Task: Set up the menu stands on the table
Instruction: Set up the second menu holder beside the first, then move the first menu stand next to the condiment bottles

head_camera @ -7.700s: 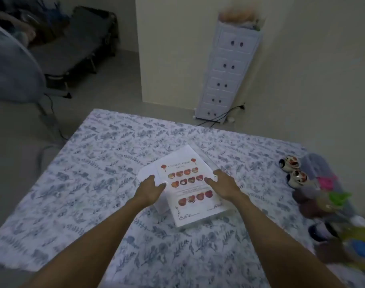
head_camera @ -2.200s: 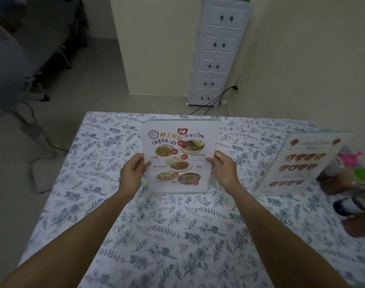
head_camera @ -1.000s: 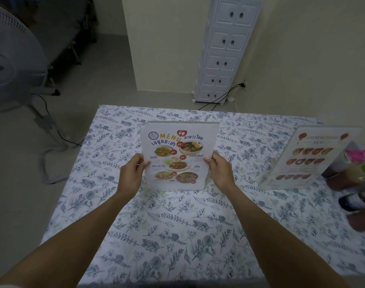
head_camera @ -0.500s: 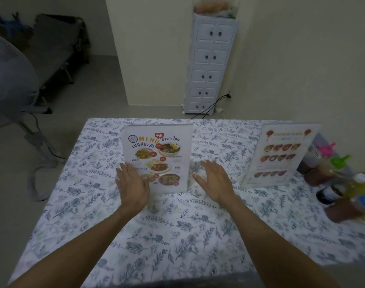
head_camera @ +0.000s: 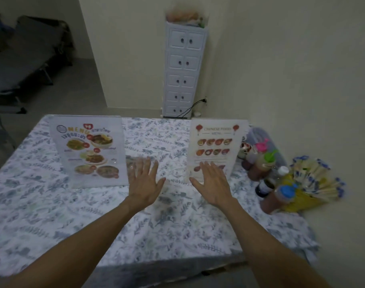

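Two clear acrylic menu stands are upright on the table (head_camera: 52,215), which has a blue floral cloth. The Thai food menu stand (head_camera: 90,150) is at the left. The Chinese food menu stand (head_camera: 216,142) is at the right. My left hand (head_camera: 145,181) hovers flat with fingers spread just right of the Thai menu stand, holding nothing. My right hand (head_camera: 213,185) is spread in front of the Chinese menu stand's lower edge and covers part of it; whether it touches the stand I cannot tell.
Several sauce bottles (head_camera: 264,163) and a bundle of wrapped chopsticks (head_camera: 314,179) crowd the table's right side. A white drawer tower (head_camera: 182,67) stands against the far wall with a cable at its foot. A folding bed (head_camera: 21,65) is at the far left.
Both hands let go of the Thai menu stand, which stays upright at the left. They moved right, between the two stands, and the view shifted right.
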A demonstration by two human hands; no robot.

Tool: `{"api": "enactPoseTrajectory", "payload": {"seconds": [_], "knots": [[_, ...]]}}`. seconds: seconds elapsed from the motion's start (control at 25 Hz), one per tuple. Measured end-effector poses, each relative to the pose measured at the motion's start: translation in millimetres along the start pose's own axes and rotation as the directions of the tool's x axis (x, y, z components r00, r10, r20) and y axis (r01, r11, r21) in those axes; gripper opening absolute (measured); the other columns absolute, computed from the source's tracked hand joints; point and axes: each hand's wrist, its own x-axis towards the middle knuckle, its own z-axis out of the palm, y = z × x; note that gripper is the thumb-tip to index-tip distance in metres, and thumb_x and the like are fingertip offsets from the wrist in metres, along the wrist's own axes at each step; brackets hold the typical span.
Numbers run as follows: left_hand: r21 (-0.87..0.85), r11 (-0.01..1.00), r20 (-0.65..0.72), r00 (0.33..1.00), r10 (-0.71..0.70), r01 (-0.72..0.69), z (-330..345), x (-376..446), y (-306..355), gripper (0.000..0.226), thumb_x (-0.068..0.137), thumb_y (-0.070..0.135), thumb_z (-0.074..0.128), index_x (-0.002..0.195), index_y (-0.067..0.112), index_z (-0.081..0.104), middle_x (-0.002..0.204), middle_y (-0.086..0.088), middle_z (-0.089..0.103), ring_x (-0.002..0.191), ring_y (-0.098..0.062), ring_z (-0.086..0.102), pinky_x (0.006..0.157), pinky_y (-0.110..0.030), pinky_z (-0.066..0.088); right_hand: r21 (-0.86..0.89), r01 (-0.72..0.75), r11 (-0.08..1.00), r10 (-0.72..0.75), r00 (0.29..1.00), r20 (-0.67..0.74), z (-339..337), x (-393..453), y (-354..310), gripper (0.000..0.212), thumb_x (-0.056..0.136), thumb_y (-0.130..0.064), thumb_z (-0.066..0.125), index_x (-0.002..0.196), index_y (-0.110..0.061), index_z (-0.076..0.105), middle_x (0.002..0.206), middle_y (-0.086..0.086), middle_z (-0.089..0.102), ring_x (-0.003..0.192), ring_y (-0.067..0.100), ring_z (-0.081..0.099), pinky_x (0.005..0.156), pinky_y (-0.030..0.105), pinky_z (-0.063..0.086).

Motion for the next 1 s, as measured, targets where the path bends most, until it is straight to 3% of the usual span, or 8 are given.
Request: {"api": "enactPoseTrajectory", "payload": {"seconds": [0.2, 0.48, 0.6, 0.72, 0.84, 0.92, 1.0], "knots": [[0.030, 0.997, 0.066, 0.996, 0.066, -0.068, 5, 18, 54, 0.071, 0.097, 0.056, 0.018, 0.155, 0.022, -0.005, 0.163, -0.005, -0.018, 0.149, -0.026, -0.022, 0.119, -0.047, -0.013, 0.009, -0.072, 0.997, 0.072, 0.997, 0.000, -20, 1, 61, 0.081, 0.092, -0.063, 0.032, 0.154, -0.014, 0.011, 0.164, 0.006, 0.011, 0.151, 0.021, 0.003, 0.123, 0.044, 0.006], [0.021, 0.996, 0.133, 0.987, 0.086, -0.089, 14, 57, 77, 0.077, 0.096, 0.056, 0.019, 0.154, 0.013, -0.010, 0.162, -0.007, -0.019, 0.149, -0.026, -0.023, 0.119, -0.046, -0.014, 0.086, -0.163, 0.983, 0.168, 0.984, -0.059, -26, 28, 109, 0.083, 0.091, -0.062, 0.037, 0.153, -0.011, 0.013, 0.162, 0.012, 0.017, 0.149, 0.027, 0.014, 0.121, 0.046, 0.017], [-0.089, 0.995, 0.174, 0.983, 0.050, -0.035, 15, 69, 84, 0.082, 0.097, 0.055, 0.024, 0.152, 0.009, -0.014, 0.162, -0.009, -0.018, 0.149, -0.026, -0.022, 0.120, -0.045, -0.011, 0.148, -0.178, 0.973, 0.192, 0.978, -0.084, -28, 40, 120, 0.084, 0.086, -0.067, 0.035, 0.150, -0.014, 0.021, 0.157, 0.011, 0.029, 0.144, 0.028, 0.025, 0.116, 0.049, 0.027], [-0.280, 0.960, 0.174, 0.984, 0.034, 0.016, 19, 85, 88, 0.082, 0.097, 0.050, 0.033, 0.153, 0.007, -0.008, 0.164, -0.010, -0.011, 0.151, -0.027, -0.016, 0.122, -0.045, -0.004, 0.302, -0.183, 0.936, 0.217, 0.973, -0.084, -27, 62, 131, 0.068, 0.089, -0.058, 0.043, 0.142, -0.018, 0.030, 0.146, 0.009, 0.043, 0.135, 0.029, 0.038, 0.110, 0.049, 0.037], [-0.573, 0.819, 0.096, 0.994, 0.058, 0.008, 22, 99, 93, 0.067, 0.097, 0.038, 0.046, 0.152, 0.010, 0.019, 0.161, -0.009, 0.023, 0.150, -0.028, 0.019, 0.117, -0.039, 0.025, 0.527, -0.179, 0.831, 0.262, 0.961, -0.086, -24, 86, 146, 0.046, 0.085, -0.053, 0.049, 0.120, -0.024, 0.040, 0.124, 0.008, 0.060, 0.112, 0.027, 0.058, 0.092, 0.052, 0.052], [-0.686, 0.727, 0.036, 0.999, 0.001, 0.024, 23, 107, 100, 0.043, 0.097, 0.026, 0.051, 0.136, 0.011, 0.044, 0.141, -0.007, 0.054, 0.129, -0.025, 0.050, 0.099, -0.031, 0.041, 0.636, -0.195, 0.747, 0.265, 0.964, -0.015, -17, 103, 157, 0.032, 0.089, -0.040, 0.055, 0.113, -0.020, 0.047, 0.117, 0.007, 0.065, 0.103, 0.024, 0.064, 0.087, 0.053, 0.056], [-0.749, 0.659, 0.002, 0.995, -0.097, 0.066, 27, 115, 103, 0.018, 0.096, 0.019, 0.052, 0.112, 0.010, 0.057, 0.114, -0.005, 0.067, 0.108, -0.024, 0.062, 0.092, -0.038, 0.051, 0.694, -0.207, 0.690, 0.273, 0.962, 0.016, -14, 115, 163, 0.018, 0.091, -0.024, 0.058, 0.104, -0.013, 0.052, 0.109, 0.009, 0.068, 0.097, 0.026, 0.067, 0.083, 0.055, 0.057]]}}
